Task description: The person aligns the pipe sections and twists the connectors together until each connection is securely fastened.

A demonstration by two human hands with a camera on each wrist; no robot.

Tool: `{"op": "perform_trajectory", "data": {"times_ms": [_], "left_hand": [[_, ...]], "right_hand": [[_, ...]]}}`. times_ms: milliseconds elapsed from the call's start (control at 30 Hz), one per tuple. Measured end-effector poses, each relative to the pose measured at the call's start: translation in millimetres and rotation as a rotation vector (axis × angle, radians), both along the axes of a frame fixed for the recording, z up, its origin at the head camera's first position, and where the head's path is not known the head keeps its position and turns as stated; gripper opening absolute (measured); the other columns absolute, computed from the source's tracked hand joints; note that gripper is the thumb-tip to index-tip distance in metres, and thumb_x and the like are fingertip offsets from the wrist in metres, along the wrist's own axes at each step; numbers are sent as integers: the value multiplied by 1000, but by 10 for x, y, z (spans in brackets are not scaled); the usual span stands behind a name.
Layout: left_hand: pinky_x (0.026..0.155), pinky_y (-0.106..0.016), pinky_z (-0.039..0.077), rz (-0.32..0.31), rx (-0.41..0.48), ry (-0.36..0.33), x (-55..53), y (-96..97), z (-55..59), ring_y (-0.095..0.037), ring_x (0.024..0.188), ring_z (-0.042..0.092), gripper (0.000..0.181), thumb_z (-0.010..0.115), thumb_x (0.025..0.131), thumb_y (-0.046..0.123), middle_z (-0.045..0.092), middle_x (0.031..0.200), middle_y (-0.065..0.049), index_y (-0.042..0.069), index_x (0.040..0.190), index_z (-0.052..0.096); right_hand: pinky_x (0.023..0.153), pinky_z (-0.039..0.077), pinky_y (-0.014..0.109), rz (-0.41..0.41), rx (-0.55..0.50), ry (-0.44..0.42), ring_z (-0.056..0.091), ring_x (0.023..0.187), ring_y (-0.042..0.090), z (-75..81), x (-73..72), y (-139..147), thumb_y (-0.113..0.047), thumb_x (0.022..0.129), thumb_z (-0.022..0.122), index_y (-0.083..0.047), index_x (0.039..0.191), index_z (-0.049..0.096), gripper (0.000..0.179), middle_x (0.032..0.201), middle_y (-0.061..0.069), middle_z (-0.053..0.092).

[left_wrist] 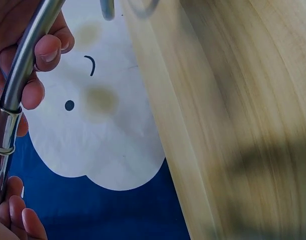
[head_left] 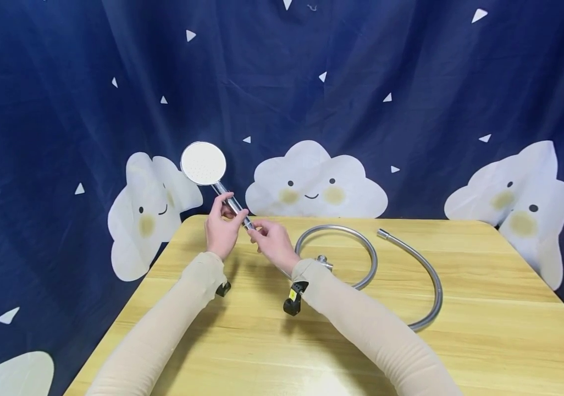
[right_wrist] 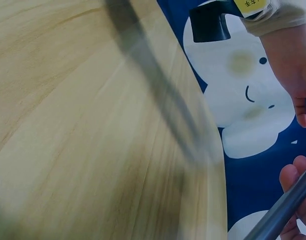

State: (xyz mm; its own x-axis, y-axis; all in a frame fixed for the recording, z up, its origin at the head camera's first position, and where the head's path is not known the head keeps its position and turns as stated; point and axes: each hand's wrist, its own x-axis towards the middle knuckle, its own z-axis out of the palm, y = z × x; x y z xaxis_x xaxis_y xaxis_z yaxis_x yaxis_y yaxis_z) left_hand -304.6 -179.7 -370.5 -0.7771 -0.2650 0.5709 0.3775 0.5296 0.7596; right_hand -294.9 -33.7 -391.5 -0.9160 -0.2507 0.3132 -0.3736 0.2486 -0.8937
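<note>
A hand shower with a round white face and chrome handle is raised above the table's far left part, tilted up to the left. My left hand grips its handle between thumb and fingers. At the handle's lower end, my right hand holds the end of a grey metal shower hose. In the left wrist view, the hose's end fitting meets the chrome handle; whether it is threaded on I cannot tell. The right wrist view shows the hose crossing my right fingers.
The hose loops over the wooden table, its other end lying at the back right. A small chrome fitting lies inside the loop, partly behind my right wrist. A dark blue curtain with cloud prints hangs behind the table.
</note>
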Motion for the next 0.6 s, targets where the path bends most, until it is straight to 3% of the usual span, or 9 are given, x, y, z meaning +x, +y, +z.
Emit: {"op": "perform_trajectory", "data": {"times_ms": [167,433,600], "left_hand": [[69,-30,39,5,-10,-10,19,10,-9,-12,75,53,47,74,77,33,63,78,4,36,119,53],[69,-28,39,23,-27,-20,33,14,18,-11,77,54,47,72,78,35,63,79,4,37,121,52],[70,-29,40,18,-14,-21,44,-3,17,-12,77,54,47,72,78,36,63,80,4,37,121,52]], "right_hand": [[46,46,27,-29,-14,-62,60,52,20,-31,1,-11,-30,79,72,-12,116,51,46,73,2,64],[49,49,27,-64,26,-33,58,52,12,-34,-1,-47,-28,83,69,-15,97,54,25,76,1,62],[51,51,27,-20,-22,-36,60,57,23,-20,13,-51,-26,86,65,-12,97,58,20,77,4,62]]}}
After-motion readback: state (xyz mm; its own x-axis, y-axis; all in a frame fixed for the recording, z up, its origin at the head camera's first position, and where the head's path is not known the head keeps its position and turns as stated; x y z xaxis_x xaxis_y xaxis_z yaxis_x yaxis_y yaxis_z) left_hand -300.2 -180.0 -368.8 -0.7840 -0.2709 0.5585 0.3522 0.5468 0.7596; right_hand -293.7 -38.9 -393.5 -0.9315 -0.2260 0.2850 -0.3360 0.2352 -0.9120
